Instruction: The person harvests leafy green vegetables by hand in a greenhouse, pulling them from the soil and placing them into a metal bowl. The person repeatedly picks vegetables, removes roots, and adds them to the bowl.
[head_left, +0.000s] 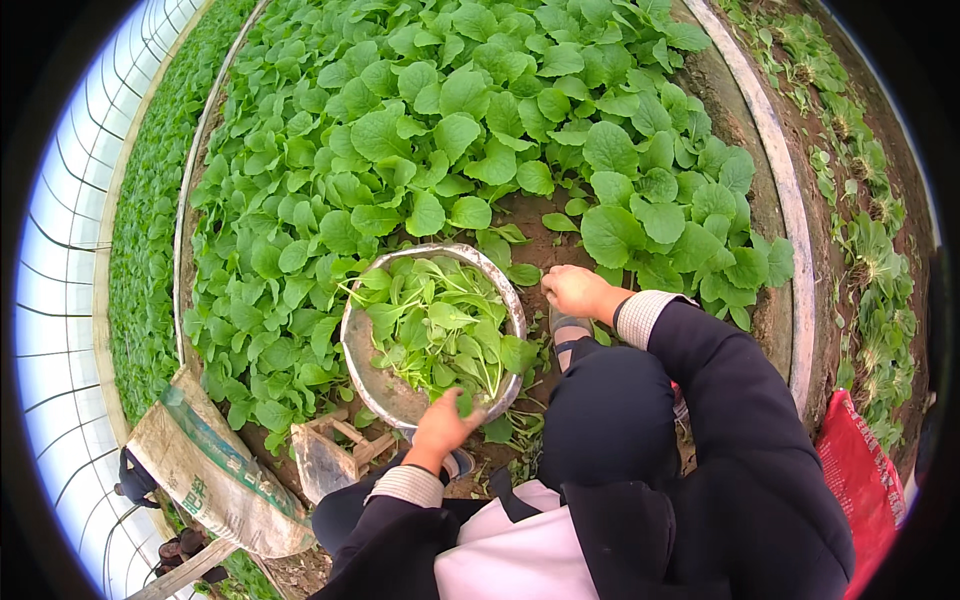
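Note:
A round basin (363, 382) with a pale, worn rim stands on the soil before me, with loose picked leafy greens (450, 322) in it. My left hand (444, 429) is at the basin's near edge, fingers spread over a green leaf; whether it grips that leaf I cannot tell. To the right of the basin, my right hand (574, 291) is low over bare soil, just above my shoe, with its fingers curled in. Whether something is between those fingers is hidden. Broad-leaved green plants (450, 135) grow densely beyond both hands.
A small wooden stool (328, 459) stands left of my left arm, beside a printed woven sack (217, 472). A red sack (859, 457) lies at the right. Pale bed edging (784, 161) curves past more greens (874, 262) in bunches on soil. Other people (136, 480) are at the lower left.

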